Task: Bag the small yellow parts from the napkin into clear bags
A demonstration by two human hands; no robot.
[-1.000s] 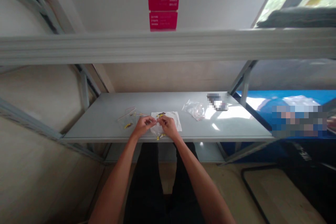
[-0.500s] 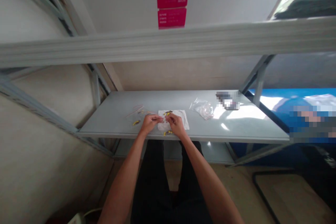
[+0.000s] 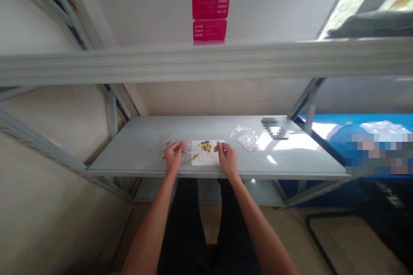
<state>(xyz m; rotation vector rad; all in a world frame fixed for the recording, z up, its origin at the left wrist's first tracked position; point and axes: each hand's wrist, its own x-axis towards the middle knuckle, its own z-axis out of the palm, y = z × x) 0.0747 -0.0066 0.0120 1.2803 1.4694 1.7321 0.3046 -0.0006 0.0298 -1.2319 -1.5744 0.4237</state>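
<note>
My left hand [image 3: 174, 156] rests at the edge of a small clear plastic bag [image 3: 166, 145] on the grey shelf board [image 3: 129, 154], its fingers against the film. Small yellow parts [image 3: 163, 157] lie just below that bag. My right hand [image 3: 226, 157] sits at the right edge of a white paper sheet [image 3: 206, 159], with nothing visible in its fingers. On the sheet lies a small heap of yellow and dark parts [image 3: 205, 146].
A second clear plastic bag [image 3: 247, 139] lies to the right of the sheet, and a pixelated dark object [image 3: 275, 127] lies beyond it. A grey steel shelf beam [image 3: 206, 64] crosses above the board. Blue material [image 3: 332, 137] fills the area to the right.
My hands have moved apart from their position together above the paper. The left went left to the small bag, and the right went to the sheet's right edge, uncovering the yellow parts.
</note>
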